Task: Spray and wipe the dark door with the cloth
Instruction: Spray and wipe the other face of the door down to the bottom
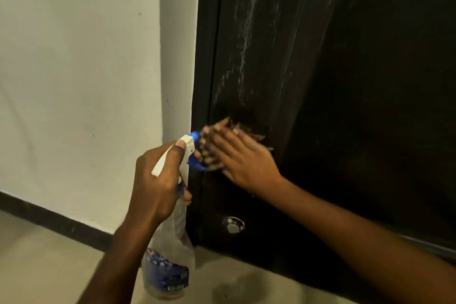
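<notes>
Beneath the right hand (243,159), the cloth (254,135) seemingly touches the door (345,81).

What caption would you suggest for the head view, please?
Left hand grips a spray bottle while the right hand presses a cloth against the streaked dark door.

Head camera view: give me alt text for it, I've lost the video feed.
The right hand presses a brownish cloth flat against the dark door, its fingers blurred by motion. The left hand grips a clear spray bottle with its blue nozzle towards the door. Whitish spray streaks run down the door above the cloth.
</notes>
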